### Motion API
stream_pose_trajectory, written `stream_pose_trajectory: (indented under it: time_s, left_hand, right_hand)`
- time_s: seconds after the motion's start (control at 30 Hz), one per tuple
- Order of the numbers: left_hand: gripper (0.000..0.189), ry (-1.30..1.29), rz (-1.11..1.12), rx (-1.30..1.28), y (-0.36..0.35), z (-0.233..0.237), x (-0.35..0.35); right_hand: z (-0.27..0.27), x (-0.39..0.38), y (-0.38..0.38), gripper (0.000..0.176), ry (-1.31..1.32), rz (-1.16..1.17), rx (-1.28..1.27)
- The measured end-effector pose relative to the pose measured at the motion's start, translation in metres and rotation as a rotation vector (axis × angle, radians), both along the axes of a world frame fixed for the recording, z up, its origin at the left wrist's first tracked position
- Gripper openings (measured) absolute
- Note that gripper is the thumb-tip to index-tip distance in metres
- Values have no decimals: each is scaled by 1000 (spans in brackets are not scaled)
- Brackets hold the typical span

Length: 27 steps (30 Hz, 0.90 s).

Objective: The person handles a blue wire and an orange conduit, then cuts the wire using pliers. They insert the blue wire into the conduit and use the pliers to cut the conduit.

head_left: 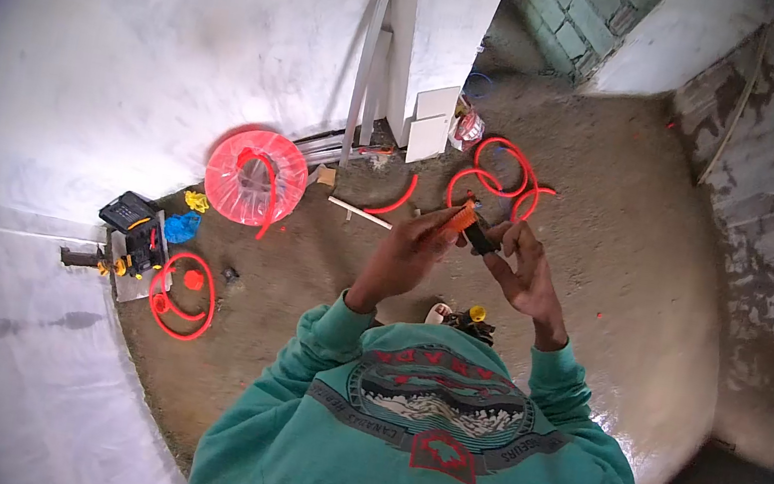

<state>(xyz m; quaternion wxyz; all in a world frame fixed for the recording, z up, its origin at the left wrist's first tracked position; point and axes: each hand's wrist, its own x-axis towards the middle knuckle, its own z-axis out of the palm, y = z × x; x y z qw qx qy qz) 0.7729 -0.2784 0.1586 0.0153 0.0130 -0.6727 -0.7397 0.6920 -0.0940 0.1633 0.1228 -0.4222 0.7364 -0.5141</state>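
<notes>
My left hand is closed round an orange piece, held up in front of my chest. Against that piece, on its right, is a small black object. The fingers of my right hand pinch the black object from the other side. Both hands are close together above the floor, and the two pieces meet or overlap between them. Whether they are joined cannot be made out.
A wrapped red coil leans by the left wall. Loose red tubing lies ahead on the dirt floor, more at left beside a tool case. White panels and metal profiles stand against the wall.
</notes>
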Motion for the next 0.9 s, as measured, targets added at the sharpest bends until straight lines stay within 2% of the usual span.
stream_pose_trajectory:
  time_s: [0.03,0.1,0.2,0.27,0.33,0.4,0.43,0.5,0.57,0.6,0.63,0.7,0.8,0.9]
  left_hand:
    - [34,2,1,5,2,-4,-1]
    - [30,179,216,-367,9,-17,-6]
    - [26,226,325,-460,15,-27,-14]
    - [25,281,362,-486,15,-46,-24]
    - [24,330,399,-514,17,-46,-24]
    - [20,261,168,-725,16,-41,-18]
    - [20,264,145,-724,17,-37,-16]
    - [16,234,-111,-654,22,-30,-13]
    - [15,284,-89,-676,20,-13,0]
    - [14,325,-44,-704,16,-6,3]
    - [14,326,-39,-704,13,-1,5]
    - [14,361,203,-601,7,5,9]
    - [14,301,283,-738,-1,-1,7]
    - [15,184,271,-733,-5,-1,6]
  right_hand:
    - [2,1,-2,28,-11,-26,-22]
    - [4,5,-5,28,-19,-52,-40]
    - [-3,10,-3,29,100,-135,-8]
    - [-8,17,3,28,-98,-182,-56]
    - [3,15,7,28,-3,-126,-19]
    - [23,13,2,29,82,-90,9]
    - [39,11,-7,24,12,-83,-78]
    - [49,-6,-14,22,-50,-97,-165]
    - [52,-25,-17,27,-354,18,-179]
    - [53,-27,-20,31,-252,5,-68]
    - [47,-26,-16,31,-249,9,-67]
    - [23,-21,-6,23,42,-52,166]
    - [13,5,-6,20,91,-19,23]
    - [26,20,-10,23,146,36,80]
